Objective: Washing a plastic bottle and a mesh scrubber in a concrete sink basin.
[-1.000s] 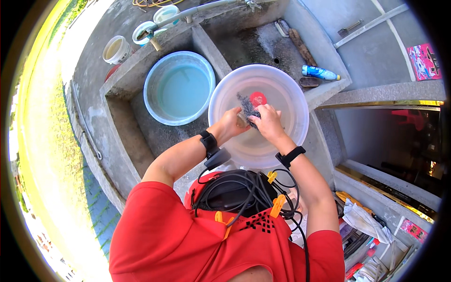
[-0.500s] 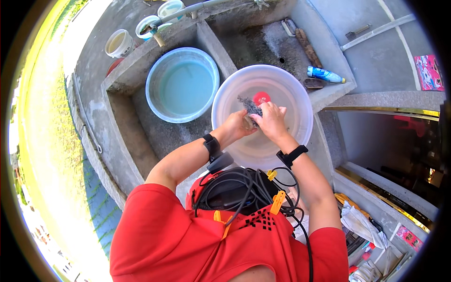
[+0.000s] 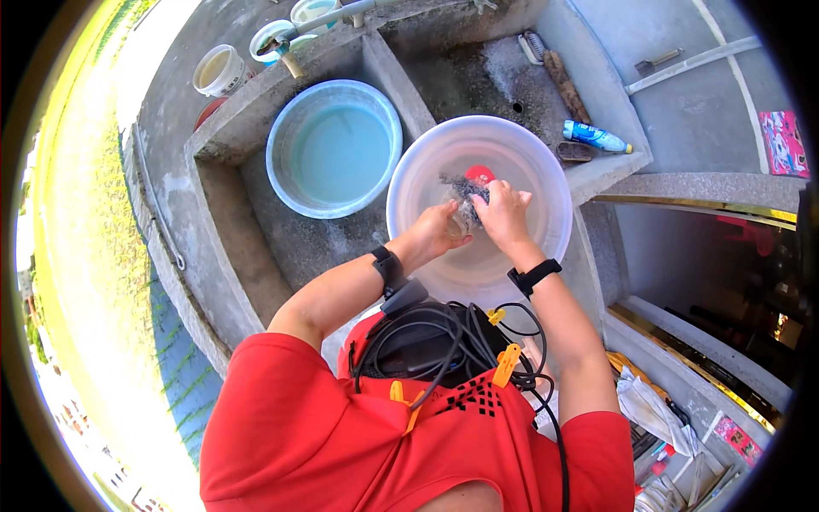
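Over a large translucent pale basin (image 3: 554, 179), my left hand (image 3: 437, 226) grips a small clear object (image 3: 461, 220), whose shape I cannot fully make out, with fingers curled round it. My right hand (image 3: 510, 213) is closed on a dark grey, crumpled mesh-like pad (image 3: 465, 186) pressed against that object. A round red thing (image 3: 480, 173) shows in the basin just behind the pad, partly hidden by it.
A blue basin (image 3: 286, 115) of cloudy water sits in the left concrete sink (image 3: 222, 205). The right compartment holds a brush (image 3: 533, 49), a brown stick-like thing (image 3: 563, 84), a blue bottle (image 3: 593, 136) and a dark block (image 3: 573, 152). Buckets (image 3: 217, 68) stand beyond, upper left.
Both hands have moved a little to the right within the basin, still together on the pad and clear object. The whole view has shifted slightly.
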A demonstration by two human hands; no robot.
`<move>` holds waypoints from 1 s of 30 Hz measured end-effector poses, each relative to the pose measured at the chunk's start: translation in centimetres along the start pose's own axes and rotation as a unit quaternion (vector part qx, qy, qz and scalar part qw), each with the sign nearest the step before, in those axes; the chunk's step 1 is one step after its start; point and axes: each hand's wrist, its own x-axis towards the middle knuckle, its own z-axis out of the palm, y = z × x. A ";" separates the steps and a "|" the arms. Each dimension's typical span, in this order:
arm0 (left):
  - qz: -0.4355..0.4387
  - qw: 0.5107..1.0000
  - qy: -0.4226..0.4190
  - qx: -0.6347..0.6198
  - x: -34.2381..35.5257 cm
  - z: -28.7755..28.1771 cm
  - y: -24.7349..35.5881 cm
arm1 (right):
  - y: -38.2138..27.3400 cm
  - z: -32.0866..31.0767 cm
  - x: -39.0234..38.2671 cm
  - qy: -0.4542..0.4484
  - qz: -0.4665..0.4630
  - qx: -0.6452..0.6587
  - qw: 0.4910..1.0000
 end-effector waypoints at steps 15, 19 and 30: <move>0.033 0.998 -0.011 0.049 -0.3 0.5 -0.3 | 1.0 -0.3 0.0 -0.019 0.076 -0.005 0.997; 0.028 0.998 0.027 0.047 0.6 -0.2 -0.2 | -1.2 0.1 -1.7 -0.030 0.013 0.097 0.995; 0.030 0.997 0.008 0.065 0.4 -0.4 -0.1 | -0.6 -0.5 -1.5 -0.017 0.008 0.052 0.998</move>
